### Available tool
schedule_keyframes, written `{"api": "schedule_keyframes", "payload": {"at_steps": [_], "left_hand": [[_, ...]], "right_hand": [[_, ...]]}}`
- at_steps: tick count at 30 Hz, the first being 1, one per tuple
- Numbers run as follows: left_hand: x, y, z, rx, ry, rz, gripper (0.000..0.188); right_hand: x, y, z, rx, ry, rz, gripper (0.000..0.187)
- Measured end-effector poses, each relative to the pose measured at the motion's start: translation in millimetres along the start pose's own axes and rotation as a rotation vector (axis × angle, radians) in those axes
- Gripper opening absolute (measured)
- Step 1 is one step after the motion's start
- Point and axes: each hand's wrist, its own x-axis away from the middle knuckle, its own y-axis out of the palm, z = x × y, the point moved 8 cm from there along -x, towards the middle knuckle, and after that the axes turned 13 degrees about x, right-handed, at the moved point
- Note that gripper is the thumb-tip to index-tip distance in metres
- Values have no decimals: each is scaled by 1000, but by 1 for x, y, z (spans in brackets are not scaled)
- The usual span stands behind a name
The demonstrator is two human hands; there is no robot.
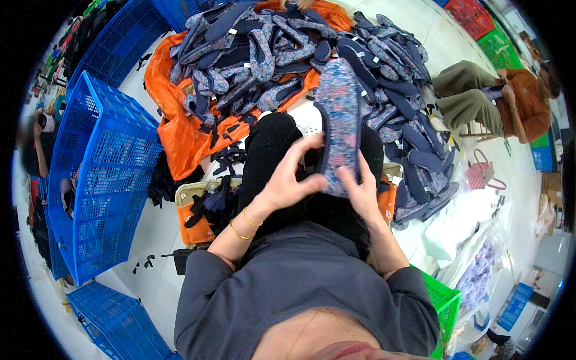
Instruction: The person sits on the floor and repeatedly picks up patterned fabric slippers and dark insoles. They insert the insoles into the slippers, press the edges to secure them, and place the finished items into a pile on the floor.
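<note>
I hold one slipper (340, 120) upright above my lap, its mottled blue and pink upper toward me and dark edging along its side. My right hand (362, 191) grips the lower end, thumb in front and fingers at the right edge. On the other side, my left hand (292, 180) curves against the left edge, thumb near the lower end and fingertips partly hidden by the slipper. The slipper is slightly blurred. Beyond my knees lies a large heap of similar slippers (261, 57), some showing dark soles and small white tags.
Orange sheeting (165, 99) lies under the heap. Blue crates (114, 180) stand at the left, a green crate (441, 303) at lower right. Dark scraps (225, 201) lie by my left leg. A seated person (519, 105) and a pink bag (480, 175) are at right.
</note>
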Motion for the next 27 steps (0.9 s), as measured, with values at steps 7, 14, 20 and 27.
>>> {"api": "schedule_keyframes", "payload": {"at_steps": [7,14,20,27], "left_hand": [[11,-19,-47,787,-507,272,42],[29,-9,-56,893,-560,172,51],[28,-9,-47,603,-481,82,60],[35,-10,-54,693,-569,180,54]], "right_hand": [[17,-2,-52,467,-307,-48,51],[-35,-21,-53,-206,-123,5,42],[-58,-19,-81,-95,-237,188,18],[-64,-46,-65,-102,-74,228,19]]}}
